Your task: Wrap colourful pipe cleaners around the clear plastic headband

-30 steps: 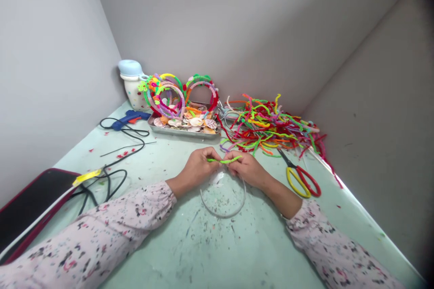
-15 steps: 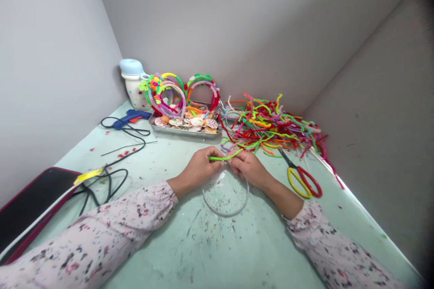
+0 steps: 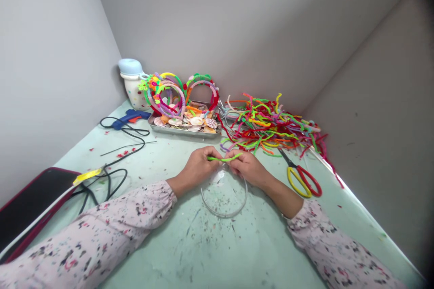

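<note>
A green pipe cleaner (image 3: 224, 159) is just above the middle of the lower half of the frame, stretched roughly level between two hands. The left hand (image 3: 201, 165) pinches it between thumb and fingers on its left side, and the right hand (image 3: 249, 169) pinches it the same way on its right side, with the fingertips of both hands close to each other. Just below them, a thin grey hoop (image 3: 224, 215) curves in a U shape; its right end runs up to the right hand, though whether the fingers also grip it I cannot tell. A small white scrap (image 3: 217, 177) shows inside the curve.

The pale green worktop (image 3: 237, 257) is marked with dark specks. Right of centre, scissors (image 3: 301, 178) with one yellow and one red handle lie near a tangled pile of coloured pipe cleaners (image 3: 271, 126). At upper centre-left, a metal tray (image 3: 183, 132) holds shells (image 3: 195, 121), with fuzzy colourful headbands (image 3: 185, 99) standing over them. Behind the tray's left end is a white cup (image 3: 133, 92) with a blue lid, and in front of the cup, a blue glue gun (image 3: 127, 119). A black cord (image 3: 117, 160) loops down the left side towards a dark, red-edged tablet (image 3: 37, 194) at the lower left, crossed by a white cable (image 3: 40, 216) with a yellow tag (image 3: 87, 177).
</note>
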Action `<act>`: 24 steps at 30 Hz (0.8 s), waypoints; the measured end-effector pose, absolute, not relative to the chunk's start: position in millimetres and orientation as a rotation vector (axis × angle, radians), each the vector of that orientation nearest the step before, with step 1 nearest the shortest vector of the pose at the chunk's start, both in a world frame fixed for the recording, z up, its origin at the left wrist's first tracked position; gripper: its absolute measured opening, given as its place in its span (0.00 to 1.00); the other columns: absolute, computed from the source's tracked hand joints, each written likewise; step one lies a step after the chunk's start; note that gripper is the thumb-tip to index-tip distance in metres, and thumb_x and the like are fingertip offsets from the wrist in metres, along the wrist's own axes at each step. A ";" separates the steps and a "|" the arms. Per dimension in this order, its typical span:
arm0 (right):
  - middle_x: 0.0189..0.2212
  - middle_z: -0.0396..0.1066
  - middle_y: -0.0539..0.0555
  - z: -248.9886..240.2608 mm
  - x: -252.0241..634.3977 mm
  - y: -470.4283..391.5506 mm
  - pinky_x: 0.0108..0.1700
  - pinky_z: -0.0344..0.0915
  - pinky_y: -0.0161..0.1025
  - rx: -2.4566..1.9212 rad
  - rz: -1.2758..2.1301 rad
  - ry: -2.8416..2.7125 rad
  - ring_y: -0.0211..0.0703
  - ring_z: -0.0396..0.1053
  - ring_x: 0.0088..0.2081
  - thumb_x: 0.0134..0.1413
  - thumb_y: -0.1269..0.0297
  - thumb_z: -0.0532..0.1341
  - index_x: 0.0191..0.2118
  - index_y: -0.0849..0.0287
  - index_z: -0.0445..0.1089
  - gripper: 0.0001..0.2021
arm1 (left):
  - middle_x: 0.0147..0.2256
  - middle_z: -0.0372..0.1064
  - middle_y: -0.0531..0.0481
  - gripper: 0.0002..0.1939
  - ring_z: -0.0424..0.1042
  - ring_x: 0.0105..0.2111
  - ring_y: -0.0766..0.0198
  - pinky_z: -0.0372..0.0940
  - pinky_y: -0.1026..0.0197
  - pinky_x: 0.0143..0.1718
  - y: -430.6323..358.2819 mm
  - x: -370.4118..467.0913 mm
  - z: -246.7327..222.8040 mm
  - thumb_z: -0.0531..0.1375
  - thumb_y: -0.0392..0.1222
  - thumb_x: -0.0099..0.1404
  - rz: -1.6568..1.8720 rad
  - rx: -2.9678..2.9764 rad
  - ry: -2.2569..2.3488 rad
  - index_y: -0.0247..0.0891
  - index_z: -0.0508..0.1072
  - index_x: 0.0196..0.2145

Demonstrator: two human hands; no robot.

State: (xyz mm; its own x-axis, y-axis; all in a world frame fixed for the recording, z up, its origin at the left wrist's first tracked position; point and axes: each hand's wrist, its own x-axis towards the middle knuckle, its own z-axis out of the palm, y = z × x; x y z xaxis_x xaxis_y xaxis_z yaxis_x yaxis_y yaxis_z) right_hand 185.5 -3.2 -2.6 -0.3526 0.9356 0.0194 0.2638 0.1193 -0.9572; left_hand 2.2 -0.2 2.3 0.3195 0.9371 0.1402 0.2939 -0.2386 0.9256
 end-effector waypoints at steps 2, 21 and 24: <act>0.14 0.59 0.43 -2.1 185.3 -3.3 0.20 0.49 0.30 -1.170 1.262 -1.718 0.30 0.52 0.16 0.50 0.66 0.56 0.29 0.60 0.66 0.04 | 0.21 0.66 0.55 0.04 0.60 0.20 0.72 0.54 0.70 0.21 -0.1 2.2 2.6 0.58 0.36 0.54 0.944 1.711 1.100 0.34 0.72 0.29; 0.14 0.59 0.44 2.0 185.7 -2.2 0.17 0.50 0.31 -1.240 1.306 -1.656 0.31 0.54 0.14 0.51 0.63 0.56 0.23 0.59 0.61 0.09 | 0.28 0.66 0.53 0.09 0.63 0.20 0.73 0.59 0.68 0.22 0.0 1.8 4.0 0.56 0.37 0.57 0.948 1.601 0.964 0.34 0.69 0.36; 0.14 0.59 0.43 2.0 186.0 -2.7 0.16 0.50 0.31 -1.219 1.301 -1.664 0.31 0.54 0.14 0.51 0.63 0.56 0.28 0.59 0.64 0.07 | 0.28 0.66 0.54 0.09 0.62 0.20 0.73 0.58 0.69 0.22 -0.3 1.6 4.6 0.57 0.38 0.57 0.963 1.589 0.950 0.34 0.69 0.36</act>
State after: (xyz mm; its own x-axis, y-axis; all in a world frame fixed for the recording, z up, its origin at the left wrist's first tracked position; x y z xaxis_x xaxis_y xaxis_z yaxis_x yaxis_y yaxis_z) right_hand 186.0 -2.7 2.0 -0.3225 0.9461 -0.0292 0.2561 0.0575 -0.9649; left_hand 1.6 -0.3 4.6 0.3721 0.9192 0.1289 0.1161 -0.1838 0.9761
